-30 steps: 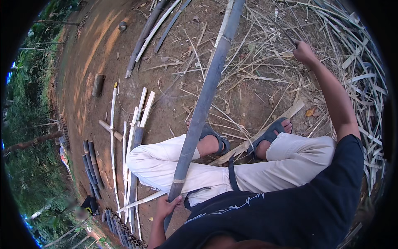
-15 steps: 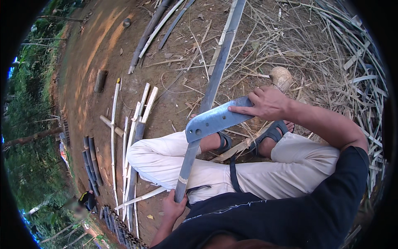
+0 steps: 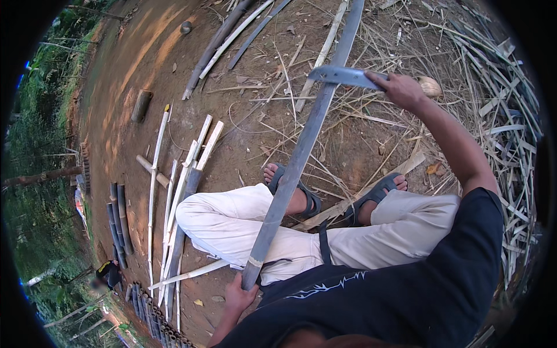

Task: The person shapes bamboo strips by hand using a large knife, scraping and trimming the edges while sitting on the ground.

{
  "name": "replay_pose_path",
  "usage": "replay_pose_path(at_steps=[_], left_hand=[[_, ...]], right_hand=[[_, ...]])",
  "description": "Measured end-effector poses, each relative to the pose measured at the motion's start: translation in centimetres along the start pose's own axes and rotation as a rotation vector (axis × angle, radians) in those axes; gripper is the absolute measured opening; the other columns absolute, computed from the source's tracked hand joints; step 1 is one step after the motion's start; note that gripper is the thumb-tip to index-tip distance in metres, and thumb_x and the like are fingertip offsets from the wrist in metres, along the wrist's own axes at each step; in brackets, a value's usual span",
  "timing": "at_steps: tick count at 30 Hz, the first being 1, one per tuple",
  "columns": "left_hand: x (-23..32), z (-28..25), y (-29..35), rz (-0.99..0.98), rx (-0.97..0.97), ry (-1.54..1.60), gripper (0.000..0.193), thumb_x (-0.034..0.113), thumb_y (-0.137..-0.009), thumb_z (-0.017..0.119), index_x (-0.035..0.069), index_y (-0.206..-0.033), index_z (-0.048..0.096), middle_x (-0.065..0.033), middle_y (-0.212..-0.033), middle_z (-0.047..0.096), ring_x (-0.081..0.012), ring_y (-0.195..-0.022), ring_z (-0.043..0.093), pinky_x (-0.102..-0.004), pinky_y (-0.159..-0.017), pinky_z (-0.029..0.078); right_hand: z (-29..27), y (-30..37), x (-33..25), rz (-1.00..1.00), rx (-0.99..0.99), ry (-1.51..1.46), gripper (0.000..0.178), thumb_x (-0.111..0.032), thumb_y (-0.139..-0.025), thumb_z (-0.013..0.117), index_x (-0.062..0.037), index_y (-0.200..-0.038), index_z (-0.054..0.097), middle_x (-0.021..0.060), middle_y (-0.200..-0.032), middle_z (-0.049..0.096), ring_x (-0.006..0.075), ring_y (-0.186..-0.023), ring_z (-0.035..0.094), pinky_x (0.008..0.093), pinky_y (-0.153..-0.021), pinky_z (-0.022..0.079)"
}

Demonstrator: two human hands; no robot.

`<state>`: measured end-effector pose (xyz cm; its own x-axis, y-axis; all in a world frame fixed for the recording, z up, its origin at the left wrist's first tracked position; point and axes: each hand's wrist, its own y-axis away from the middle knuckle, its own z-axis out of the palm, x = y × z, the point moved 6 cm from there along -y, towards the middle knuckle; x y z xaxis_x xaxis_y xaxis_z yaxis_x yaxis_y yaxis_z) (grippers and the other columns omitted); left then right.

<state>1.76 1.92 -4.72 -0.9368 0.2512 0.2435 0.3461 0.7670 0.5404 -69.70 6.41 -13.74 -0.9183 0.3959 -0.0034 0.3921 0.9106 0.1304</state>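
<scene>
A long, dark grey split bamboo strip (image 3: 295, 165) slants across my lap and away over the ground. Its near end is in the closed fingers of my left hand (image 3: 239, 297), beside my hip. Out to the far right, my right hand (image 3: 405, 91) is closed on a machete with a round wooden handle end (image 3: 430, 86). The broad steel machete blade (image 3: 348, 76) lies across the far part of the strip, edge not clearly visible. Most of the handle is hidden by the hand.
Pale bamboo splits (image 3: 184, 174) lie left of my bent legs. Shavings and thin strips (image 3: 493, 116) cover the ground at right. Dark poles (image 3: 217, 46) lie at the far side, with a short log (image 3: 141, 106) nearer. Another person (image 3: 109, 272) is at lower left.
My right hand has carried the machete away from me along the strip, from near my knee to its far part. The blade has turned more edge-on. My left hand keeps its hold.
</scene>
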Motion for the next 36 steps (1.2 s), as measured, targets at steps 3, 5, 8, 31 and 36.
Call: replay_pose_path(at_steps=[3,5,8,31,36], left_hand=[[0.3,0.4,-1.0,0.072,0.13,-0.151,0.049,0.036,-0.069,0.084,0.005,-0.096,0.058,-0.0219,-0.067,0.065,-0.0431,-0.064,0.067,-0.053,-0.059,0.053],[0.8,-0.1,-0.6,0.063,0.205,-0.232,0.051,0.04,-0.07,0.085,0.005,-0.095,0.057,-0.0207,-0.067,0.065,-0.042,-0.062,0.066,-0.0527,-0.057,0.053],[2.5,-0.8,-0.9,0.088,0.287,-0.296,0.055,0.047,-0.072,0.084,0.004,-0.094,0.058,-0.0183,-0.07,0.065,-0.0407,-0.061,0.066,-0.0518,-0.055,0.052],[18.0,1.9,-16.0,0.218,0.176,-0.128,0.042,0.019,-0.078,0.076,0.002,-0.102,0.046,-0.0263,-0.079,0.066,-0.0473,-0.076,0.066,-0.0555,-0.066,0.051],[18.0,2.1,-16.3,0.238,0.137,-0.092,0.04,0.018,-0.079,0.075,0.002,-0.102,0.046,-0.0267,-0.077,0.065,-0.0483,-0.077,0.066,-0.0561,-0.067,0.05]], right_hand=[[-1.2,-1.7,9.5,0.435,0.044,-0.088,0.061,-0.017,-0.098,0.051,-0.0318,-0.155,0.034,0.0224,-0.085,0.068,0.0333,-0.077,0.07,0.0469,-0.07,0.057],[-1.7,-0.4,11.1,0.518,0.17,-0.225,0.058,-0.018,-0.096,0.051,-0.0278,-0.152,0.039,0.0248,-0.093,0.069,0.0367,-0.084,0.069,0.0477,-0.078,0.054],[-1.1,1.2,11.4,0.616,0.308,-0.421,0.054,-0.022,-0.095,0.051,-0.0246,-0.148,0.046,0.0268,-0.098,0.069,0.0395,-0.091,0.068,0.048,-0.085,0.051],[2.0,0.2,-3.3,-0.005,-0.113,-0.005,0.063,-0.024,-0.102,0.049,-0.0384,-0.157,0.023,0.0162,-0.089,0.061,0.0281,-0.062,0.066,0.0429,-0.055,0.056],[2.2,0.8,-3.2,-0.016,-0.059,-0.057,0.06,-0.03,-0.103,0.048,-0.0387,-0.157,0.024,0.014,-0.086,0.061,0.0268,-0.066,0.067,0.0435,-0.054,0.055]])
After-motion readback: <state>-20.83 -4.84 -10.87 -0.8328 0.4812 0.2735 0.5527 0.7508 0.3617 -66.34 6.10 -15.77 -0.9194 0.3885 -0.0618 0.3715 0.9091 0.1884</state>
